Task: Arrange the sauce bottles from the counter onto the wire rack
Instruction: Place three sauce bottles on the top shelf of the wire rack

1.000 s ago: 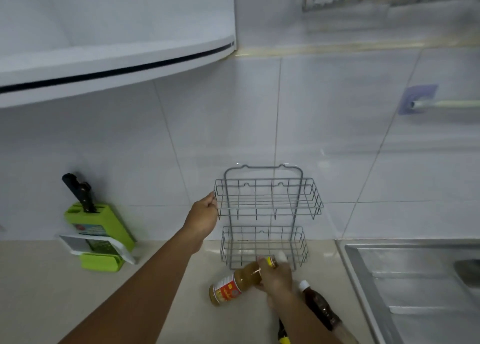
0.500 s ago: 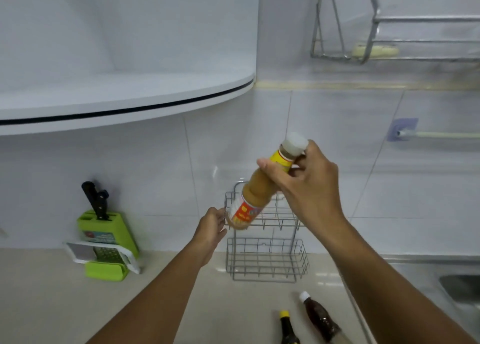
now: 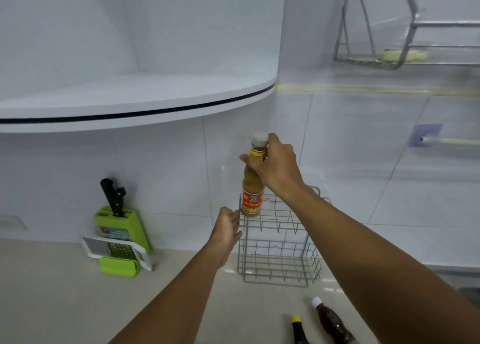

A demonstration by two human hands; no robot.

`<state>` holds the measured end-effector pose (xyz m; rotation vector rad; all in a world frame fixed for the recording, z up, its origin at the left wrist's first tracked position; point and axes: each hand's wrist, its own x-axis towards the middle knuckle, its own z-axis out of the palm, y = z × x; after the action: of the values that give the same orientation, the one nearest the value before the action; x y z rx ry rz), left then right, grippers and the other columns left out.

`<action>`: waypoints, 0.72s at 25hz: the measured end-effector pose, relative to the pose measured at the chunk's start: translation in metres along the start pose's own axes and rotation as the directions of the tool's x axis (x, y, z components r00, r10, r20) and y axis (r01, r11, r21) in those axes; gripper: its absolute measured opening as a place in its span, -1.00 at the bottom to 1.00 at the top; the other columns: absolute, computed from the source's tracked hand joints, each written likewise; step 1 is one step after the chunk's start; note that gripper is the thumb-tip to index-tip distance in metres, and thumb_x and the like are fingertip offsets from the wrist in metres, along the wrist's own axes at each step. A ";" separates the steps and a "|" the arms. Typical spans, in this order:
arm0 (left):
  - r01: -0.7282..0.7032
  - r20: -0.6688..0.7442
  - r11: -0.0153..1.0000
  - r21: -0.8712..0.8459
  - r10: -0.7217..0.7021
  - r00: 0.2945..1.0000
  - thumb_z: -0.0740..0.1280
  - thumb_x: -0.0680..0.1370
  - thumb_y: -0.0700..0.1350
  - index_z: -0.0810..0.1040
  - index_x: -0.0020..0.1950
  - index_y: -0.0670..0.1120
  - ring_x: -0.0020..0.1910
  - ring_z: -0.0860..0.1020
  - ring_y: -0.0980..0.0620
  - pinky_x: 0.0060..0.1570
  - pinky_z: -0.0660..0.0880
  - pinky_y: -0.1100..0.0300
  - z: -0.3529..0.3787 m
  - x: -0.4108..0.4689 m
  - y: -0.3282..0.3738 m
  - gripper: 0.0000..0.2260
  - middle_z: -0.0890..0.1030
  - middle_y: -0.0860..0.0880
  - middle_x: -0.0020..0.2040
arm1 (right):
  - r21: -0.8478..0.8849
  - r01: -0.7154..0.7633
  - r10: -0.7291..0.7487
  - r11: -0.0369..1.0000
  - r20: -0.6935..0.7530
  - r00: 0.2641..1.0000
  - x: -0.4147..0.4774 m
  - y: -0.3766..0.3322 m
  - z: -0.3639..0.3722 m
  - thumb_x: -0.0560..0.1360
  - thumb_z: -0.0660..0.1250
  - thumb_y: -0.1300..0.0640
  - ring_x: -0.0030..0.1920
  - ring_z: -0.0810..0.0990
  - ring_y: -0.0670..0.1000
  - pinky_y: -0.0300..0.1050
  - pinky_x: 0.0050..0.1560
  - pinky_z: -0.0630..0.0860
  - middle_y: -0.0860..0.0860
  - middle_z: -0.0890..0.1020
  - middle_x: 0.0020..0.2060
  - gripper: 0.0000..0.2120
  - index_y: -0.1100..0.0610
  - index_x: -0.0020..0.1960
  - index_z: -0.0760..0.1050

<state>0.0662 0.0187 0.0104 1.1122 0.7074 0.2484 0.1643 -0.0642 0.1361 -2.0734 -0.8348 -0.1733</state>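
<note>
Head view. Beige worktop [image 3: 65, 299] against white tiled wall [image 3: 350, 149]; curved white shelf [image 3: 130, 97] overhead, metal wall rack [image 3: 405, 45] upper right. Right hand [image 3: 275, 165], fingers pinched on neck of tan sauce bottle [image 3: 251, 187], upright, base at left end of wire rack [image 3: 280, 252] top tier. Left hand [image 3: 227, 229], fingers curled at rack's left edge. Two dark bottles [image 3: 332, 323] lying on worktop in front of rack. Green knife block [image 3: 119, 226] and grater [image 3: 117, 251] at left.

Right hand [image 3: 279, 165] holds sauce bottle [image 3: 252, 187] upright over wire rack [image 3: 280, 242].
</note>
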 end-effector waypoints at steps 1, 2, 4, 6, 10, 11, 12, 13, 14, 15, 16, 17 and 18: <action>0.003 -0.002 1.000 0.004 -0.003 1.000 -0.08 0.66 -0.01 0.18 0.61 -0.19 0.59 0.20 -0.08 0.57 0.16 -0.05 0.000 -0.002 0.001 -0.46 0.24 -0.12 0.61 | -0.016 -0.004 0.004 1.000 0.010 1.000 0.003 0.001 0.003 0.49 0.50 -0.14 0.07 0.66 0.13 0.06 0.07 0.68 0.10 0.65 0.10 -0.50 0.13 0.25 0.45; 0.001 -0.002 1.000 0.009 -0.001 1.000 -0.08 0.66 -0.02 0.19 0.60 -0.19 0.59 0.22 -0.07 0.57 0.17 -0.05 0.001 -0.002 0.001 -0.47 0.26 -0.12 0.60 | -0.027 -0.011 0.012 1.000 0.023 1.000 0.003 0.002 0.005 0.49 0.51 -0.13 0.08 0.67 0.13 0.06 0.08 0.68 0.10 0.65 0.11 -0.49 0.13 0.26 0.45; -0.002 0.004 1.000 0.014 0.002 1.000 -0.08 0.66 -0.04 0.20 0.60 -0.19 0.58 0.25 -0.07 0.57 0.17 -0.05 0.002 -0.003 0.000 -0.47 0.28 -0.13 0.59 | -0.033 -0.032 0.033 0.999 0.044 0.998 0.001 0.006 0.012 0.48 0.52 -0.12 0.09 0.67 0.14 0.03 0.08 0.67 0.10 0.65 0.13 -0.48 0.15 0.28 0.45; -0.004 0.007 1.000 0.013 0.004 1.000 -0.08 0.65 -0.05 0.21 0.60 -0.19 0.56 0.28 -0.06 0.57 0.17 -0.05 0.002 -0.003 0.000 -0.48 0.31 -0.13 0.58 | -0.036 -0.051 0.053 0.998 0.060 0.997 -0.002 0.011 0.019 0.47 0.52 -0.12 0.10 0.67 0.15 0.02 0.07 0.67 0.11 0.65 0.14 -0.47 0.16 0.28 0.45; -0.007 0.000 0.999 0.053 0.007 1.000 -0.08 0.66 -0.07 0.22 0.59 -0.17 0.54 0.31 -0.05 0.57 0.18 -0.06 0.001 0.000 -0.004 -0.49 0.35 -0.12 0.56 | -0.047 -0.035 0.039 0.998 0.071 0.997 -0.003 0.013 0.026 0.43 0.54 -0.16 0.04 0.68 0.15 0.06 0.03 0.68 0.11 0.66 0.08 -0.44 0.16 0.23 0.46; -0.011 -0.010 0.996 0.083 0.012 1.000 -0.06 0.66 -0.07 0.25 0.59 -0.13 0.53 0.33 -0.05 0.56 0.19 -0.06 0.001 0.002 -0.006 -0.50 0.36 -0.11 0.55 | -0.059 -0.035 0.039 0.998 0.068 0.997 -0.004 0.013 0.027 0.42 0.55 -0.19 0.03 0.68 0.15 0.07 0.02 0.68 0.11 0.66 0.06 -0.42 0.15 0.22 0.46; -0.014 -0.026 0.990 0.137 0.018 1.000 -0.02 0.64 -0.06 0.31 0.56 -0.08 0.50 0.36 -0.05 0.54 0.23 -0.07 0.001 0.005 -0.007 -0.52 0.39 -0.11 0.53 | -0.072 -0.036 0.041 0.997 0.062 0.997 -0.005 0.014 0.028 0.40 0.55 -0.21 0.01 0.68 0.14 0.08 0.01 0.69 0.10 0.66 0.05 -0.40 0.14 0.22 0.45; -0.016 -0.047 0.980 0.200 0.026 0.999 0.05 0.60 -0.05 0.38 0.50 -0.03 0.47 0.39 -0.07 0.51 0.28 -0.08 0.001 0.009 -0.009 -0.53 0.42 -0.10 0.51 | -0.087 -0.039 0.044 0.995 0.062 0.997 -0.005 0.015 0.029 0.39 0.55 -0.23 0.00 0.68 0.14 0.09 0.01 0.68 0.10 0.66 0.04 -0.38 0.13 0.23 0.45; -0.004 -0.077 0.966 0.259 0.024 0.997 0.11 0.56 -0.05 0.41 0.46 -0.03 0.43 0.41 -0.09 0.48 0.33 -0.09 0.003 0.010 -0.010 -0.54 0.44 -0.11 0.48 | -0.085 -0.040 0.046 0.996 0.072 0.996 -0.006 0.017 0.028 0.38 0.55 -0.25 0.00 0.68 0.12 0.10 0.01 0.68 0.08 0.67 0.04 -0.37 0.12 0.23 0.45; 0.034 -0.110 0.955 0.296 -0.001 0.994 0.15 0.55 -0.07 0.38 0.48 -0.09 0.40 0.42 -0.12 0.46 0.35 -0.10 0.007 0.008 -0.012 -0.52 0.46 -0.12 0.44 | -0.052 -0.044 0.049 0.998 0.099 0.994 -0.008 0.021 0.027 0.37 0.56 -0.25 0.00 0.67 0.10 0.10 0.03 0.68 0.07 0.67 0.04 -0.37 0.11 0.23 0.46; 0.085 -0.122 0.941 0.326 -0.047 0.991 0.18 0.56 -0.10 0.35 0.49 -0.15 0.36 0.44 -0.14 0.44 0.37 -0.09 0.011 0.007 -0.016 -0.52 0.50 -0.14 0.33 | 0.000 -0.051 0.050 0.999 0.143 0.988 -0.010 0.026 0.025 0.36 0.57 -0.23 0.01 0.67 0.07 0.08 0.07 0.68 0.06 0.68 0.06 -0.37 0.11 0.24 0.48; 0.130 -0.119 0.921 0.367 -0.092 0.989 0.19 0.57 -0.14 0.34 0.48 -0.21 0.28 0.45 -0.14 0.41 0.39 -0.07 0.016 0.005 -0.022 -0.54 0.52 -0.14 0.19 | 0.056 -0.069 0.057 0.996 0.196 0.979 -0.015 0.031 0.023 0.37 0.58 -0.20 0.03 0.66 0.03 0.04 0.13 0.66 0.05 0.68 0.10 -0.37 0.11 0.28 0.49; 0.162 -0.102 0.899 0.407 -0.131 0.986 0.20 0.57 -0.17 0.32 0.47 -0.24 0.20 0.46 -0.13 0.38 0.42 -0.04 0.022 0.002 -0.029 -0.54 0.50 -0.12 0.12 | 0.096 -0.092 0.066 0.991 0.241 0.968 -0.022 0.039 0.019 0.38 0.59 -0.17 0.07 0.63 0.00 -0.02 0.19 0.62 0.06 0.67 0.16 -0.34 0.11 0.34 0.48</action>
<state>0.0774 -0.0093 -0.0101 1.4517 0.9324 0.0051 0.1678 -0.0761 0.0893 -2.0471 -0.8815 0.1630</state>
